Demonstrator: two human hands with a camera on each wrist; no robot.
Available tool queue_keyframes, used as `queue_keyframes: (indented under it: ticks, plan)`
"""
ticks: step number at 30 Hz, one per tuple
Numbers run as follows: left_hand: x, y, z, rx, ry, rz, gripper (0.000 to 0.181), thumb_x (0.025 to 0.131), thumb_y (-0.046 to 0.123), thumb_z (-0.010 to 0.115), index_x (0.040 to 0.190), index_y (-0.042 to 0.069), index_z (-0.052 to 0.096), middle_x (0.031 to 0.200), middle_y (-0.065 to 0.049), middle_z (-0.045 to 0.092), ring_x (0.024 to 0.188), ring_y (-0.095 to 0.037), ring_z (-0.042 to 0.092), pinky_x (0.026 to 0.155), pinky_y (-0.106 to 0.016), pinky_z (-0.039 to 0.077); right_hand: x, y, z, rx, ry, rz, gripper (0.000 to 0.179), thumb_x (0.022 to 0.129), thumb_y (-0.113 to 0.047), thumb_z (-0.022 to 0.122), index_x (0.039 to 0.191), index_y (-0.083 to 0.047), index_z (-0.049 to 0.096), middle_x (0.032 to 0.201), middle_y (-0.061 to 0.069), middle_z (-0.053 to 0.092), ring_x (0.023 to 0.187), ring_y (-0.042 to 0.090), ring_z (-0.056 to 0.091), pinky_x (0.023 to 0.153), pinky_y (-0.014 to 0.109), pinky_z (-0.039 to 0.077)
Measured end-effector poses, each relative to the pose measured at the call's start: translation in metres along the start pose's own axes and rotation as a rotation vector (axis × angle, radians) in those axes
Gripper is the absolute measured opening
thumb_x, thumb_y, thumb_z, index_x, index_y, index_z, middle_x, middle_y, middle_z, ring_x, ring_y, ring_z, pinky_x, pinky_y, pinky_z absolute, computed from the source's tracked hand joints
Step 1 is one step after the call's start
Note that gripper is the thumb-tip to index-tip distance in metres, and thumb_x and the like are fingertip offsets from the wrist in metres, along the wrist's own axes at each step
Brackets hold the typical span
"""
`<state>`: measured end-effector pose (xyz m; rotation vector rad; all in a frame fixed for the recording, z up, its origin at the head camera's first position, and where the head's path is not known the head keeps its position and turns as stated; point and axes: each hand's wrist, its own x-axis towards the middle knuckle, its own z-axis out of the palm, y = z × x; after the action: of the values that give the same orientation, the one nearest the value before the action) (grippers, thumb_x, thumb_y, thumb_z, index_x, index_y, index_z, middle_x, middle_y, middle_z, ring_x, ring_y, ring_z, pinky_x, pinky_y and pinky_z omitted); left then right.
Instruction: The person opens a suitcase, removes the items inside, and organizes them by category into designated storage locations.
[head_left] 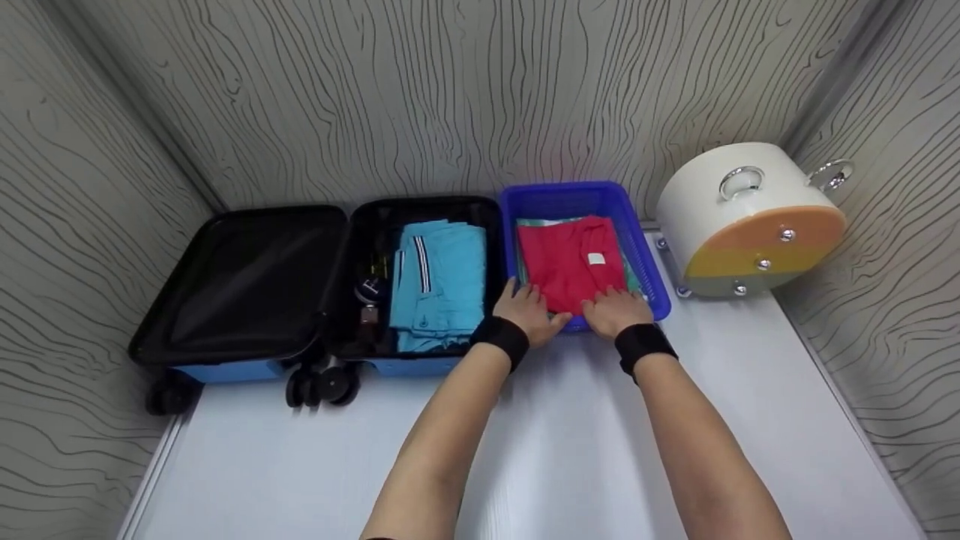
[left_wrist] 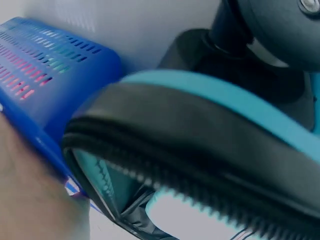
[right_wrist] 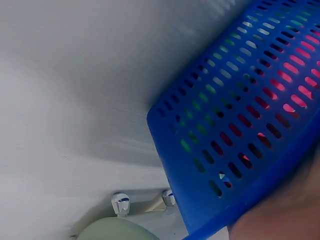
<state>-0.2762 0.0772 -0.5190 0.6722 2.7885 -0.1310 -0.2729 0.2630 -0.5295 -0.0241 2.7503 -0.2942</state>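
Note:
A folded red garment (head_left: pixel 566 262) with a white tag lies in a blue plastic basket (head_left: pixel 641 251), on top of green and white cloth. My left hand (head_left: pixel 527 311) reaches over the basket's front left rim, its fingers and thumb spread at the garment's near left corner. Over the front right part, my right hand (head_left: pixel 616 311) rests its fingers on the garment's near edge. Both wrists wear black bands. In the right wrist view the slotted basket wall (right_wrist: pixel 240 120) shows red and green cloth through its holes; the fingertips are hidden there.
Left of the basket stands an open suitcase (head_left: pixel 262 285) with folded light blue trousers (head_left: pixel 446 277) and small items in its right half. To the right is a white drum-shaped cabinet (head_left: pixel 720 195) with a striped front and ring handles. Patterned walls enclose the white table (head_left: pixel 555 450).

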Motion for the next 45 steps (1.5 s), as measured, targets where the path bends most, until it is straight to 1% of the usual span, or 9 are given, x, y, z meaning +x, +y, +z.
queue_keyframes:
  ticks: [7,16,24,27,29,32,36,41,45]
  plan:
    - [-0.007,-0.002,0.0,0.013,-0.01,0.026,0.085,0.102,0.072,0.015,0.161,0.013,0.034,0.166,-0.003,0.03,0.154,-0.02,0.022,0.125,-0.046,0.004,-0.001,0.001,0.003,0.008,-0.007,0.003,0.061,0.108,-0.031,0.026,0.154,0.009,0.033,0.161,0.032,0.025,0.149,0.05,0.018,0.12,0.064,0.009]
    - [-0.008,-0.005,0.004,0.074,0.07,0.104,0.077,0.102,0.064,0.045,0.158,0.01,0.04,0.164,-0.007,0.035,0.152,-0.023,0.027,0.125,-0.048,0.01,-0.003,0.002,0.003,0.007,0.002,-0.01,0.061,0.107,-0.03,0.026,0.154,0.008,0.033,0.16,0.033,0.025,0.149,0.052,0.018,0.119,0.066,0.009]
    - [-0.016,-0.006,0.004,0.076,0.074,0.138,0.075,0.103,0.062,0.045,0.157,0.01,0.041,0.164,-0.007,0.035,0.152,-0.023,0.027,0.125,-0.049,0.008,-0.011,0.0,0.002,0.028,-0.032,0.003,0.064,0.108,-0.033,0.027,0.155,0.01,0.03,0.161,0.034,0.022,0.149,0.052,0.015,0.119,0.066,0.008]
    - [-0.015,-0.009,0.007,0.011,0.069,0.152,0.078,0.102,0.066,0.043,0.159,0.012,0.039,0.165,-0.006,0.033,0.153,-0.023,0.023,0.125,-0.048,0.006,-0.012,-0.001,0.002,0.043,-0.03,0.004,0.064,0.108,-0.033,0.027,0.155,0.01,0.03,0.161,0.034,0.022,0.149,0.052,0.015,0.119,0.066,0.007]
    - [-0.015,-0.015,0.008,-0.111,0.073,0.161,0.08,0.101,0.068,0.04,0.16,0.013,0.037,0.166,-0.005,0.031,0.155,-0.023,0.019,0.125,-0.048,0.005,-0.012,-0.001,0.003,0.046,-0.008,-0.002,0.063,0.108,-0.033,0.028,0.154,0.01,0.032,0.16,0.034,0.024,0.149,0.051,0.018,0.119,0.066,0.01]
    - [-0.016,-0.035,0.006,-0.362,0.108,0.16,0.081,0.102,0.068,0.037,0.161,0.012,0.034,0.167,-0.008,0.027,0.156,-0.026,0.013,0.125,-0.048,0.004,-0.008,-0.003,0.004,0.077,0.084,-0.021,0.061,0.109,-0.032,0.031,0.152,0.011,0.035,0.157,0.034,0.031,0.147,0.05,0.026,0.118,0.065,0.017]
    - [-0.025,-0.082,-0.002,-0.663,0.154,0.097,0.076,0.107,0.059,0.034,0.162,0.007,0.027,0.167,-0.015,0.022,0.156,-0.032,0.011,0.125,-0.048,0.007,-0.003,-0.016,-0.001,0.208,0.241,-0.067,0.06,0.11,-0.031,0.035,0.151,0.012,0.037,0.154,0.034,0.037,0.145,0.048,0.033,0.118,0.059,0.025]
    - [-0.047,-0.145,-0.002,-0.887,0.124,-0.09,0.072,0.11,0.047,0.038,0.162,0.002,0.018,0.167,-0.02,0.02,0.154,-0.035,0.017,0.123,-0.048,0.018,0.003,-0.05,-0.01,0.484,0.293,-0.156,0.059,0.111,-0.032,0.035,0.155,0.008,0.033,0.158,0.027,0.035,0.149,0.04,0.029,0.121,0.052,0.023]
    - [-0.064,-0.18,0.006,-0.989,0.095,-0.262,0.074,0.11,0.044,0.039,0.162,-0.002,0.015,0.167,-0.022,0.019,0.153,-0.037,0.02,0.122,-0.049,0.023,0.002,-0.088,-0.012,0.691,0.27,-0.248,0.057,0.112,-0.03,0.037,0.157,0.004,0.033,0.159,0.023,0.037,0.148,0.036,0.033,0.12,0.048,0.026]
